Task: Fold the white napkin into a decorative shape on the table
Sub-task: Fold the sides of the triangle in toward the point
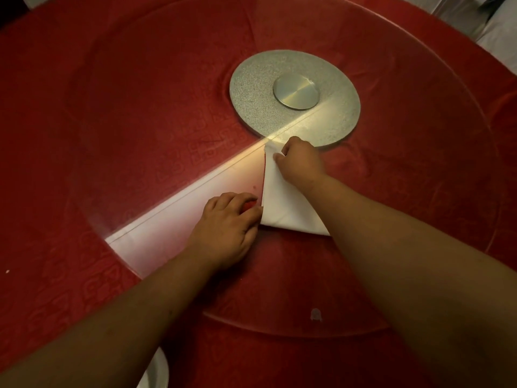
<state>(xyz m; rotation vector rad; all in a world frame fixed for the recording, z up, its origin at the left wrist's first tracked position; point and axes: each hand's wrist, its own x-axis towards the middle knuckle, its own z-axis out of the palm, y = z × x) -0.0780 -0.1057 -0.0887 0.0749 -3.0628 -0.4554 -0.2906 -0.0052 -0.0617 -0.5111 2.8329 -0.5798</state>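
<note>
The white napkin [282, 203] lies on the glass turntable [419, 219] of the red-clothed round table, folded into a narrow triangle that points away from me. My right hand [300, 161] pinches the napkin's far tip, fingers closed on the cloth. My left hand [228, 225] presses and grips the napkin's near left corner. My right forearm hides the napkin's right edge. A pale reflected band [179, 203] runs across the glass to the left of the napkin.
A silver round turntable base [251, 107] with a metal hub [296, 91] sits just beyond the napkin's tip. A white plate edge [156, 373] shows at the bottom, under my left forearm. Red tablecloth [56, 289] surrounds the glass.
</note>
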